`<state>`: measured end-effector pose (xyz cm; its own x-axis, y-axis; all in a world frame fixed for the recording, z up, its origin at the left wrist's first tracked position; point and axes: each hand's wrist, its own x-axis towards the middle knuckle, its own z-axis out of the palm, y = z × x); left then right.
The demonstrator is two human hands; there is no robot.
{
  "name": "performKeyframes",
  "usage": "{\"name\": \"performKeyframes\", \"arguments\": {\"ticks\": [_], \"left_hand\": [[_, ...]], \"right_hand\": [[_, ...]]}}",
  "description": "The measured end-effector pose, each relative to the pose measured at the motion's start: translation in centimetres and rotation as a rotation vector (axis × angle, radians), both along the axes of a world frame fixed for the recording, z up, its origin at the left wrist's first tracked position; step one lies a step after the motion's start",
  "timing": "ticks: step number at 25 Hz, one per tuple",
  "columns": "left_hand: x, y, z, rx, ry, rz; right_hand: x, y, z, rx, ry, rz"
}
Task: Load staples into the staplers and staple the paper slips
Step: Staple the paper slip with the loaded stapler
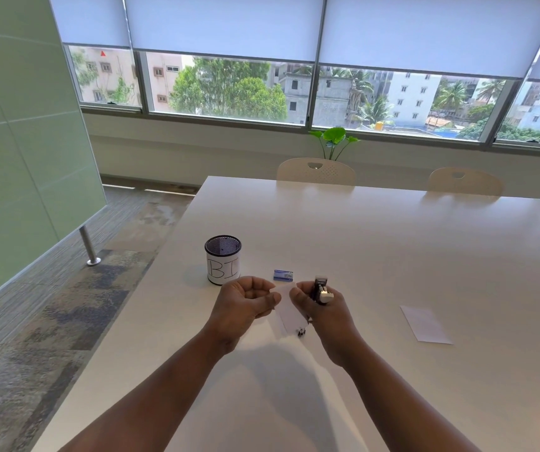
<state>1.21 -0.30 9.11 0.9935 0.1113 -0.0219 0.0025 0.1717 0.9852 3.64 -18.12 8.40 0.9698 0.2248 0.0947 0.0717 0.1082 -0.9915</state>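
A mesh cup (223, 264) marked "BI" stands on the counter (376, 243). Just right of the cup, my left hand (245, 305) pinches one edge of a paper slip (289, 309), its fingers curled. Behind the slip lies a small blue staple box (283, 275). Right of the slip, my right hand (325, 313) grips a stapler (321, 290) upright, fingers wrapped around it. Well right of the stapler, another slip (425, 324) lies flat on the counter.

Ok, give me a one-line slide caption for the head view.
Over a white table, left hand pinches a paper slip while right hand grips a stapler.
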Motion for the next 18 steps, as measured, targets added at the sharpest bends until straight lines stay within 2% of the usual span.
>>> {"name": "performKeyframes", "arguments": {"ticks": [12, 18], "left_hand": [[0.7, 0.2, -0.1, 0.105, -0.009, -0.015], [1.1, 0.0, -0.2, 0.088, -0.004, -0.009]], "right_hand": [[0.7, 0.0, -0.5, 0.021, 0.033, -0.012], [1.0, 0.0, -0.4, 0.003, 0.031, -0.024]]}}
